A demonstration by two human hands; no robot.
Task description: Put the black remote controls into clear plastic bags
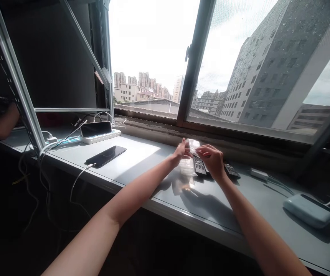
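Note:
Both hands are up over the far side of the table, by the window sill. A small clear plastic bag is gripped at its left by my left hand, and the fingers of my right hand pinch its right edge. Below them, more clear plastic bags lie on the table. A black remote control rests just right of these, partly covered by my right hand. Beyond my right wrist is another dark remote control.
A black phone with a white cable lies at left; another phone leans on a white power strip. Metal shelf posts stand at left. At right are a pale blue case and a white adapter. Another person's arm shows far left.

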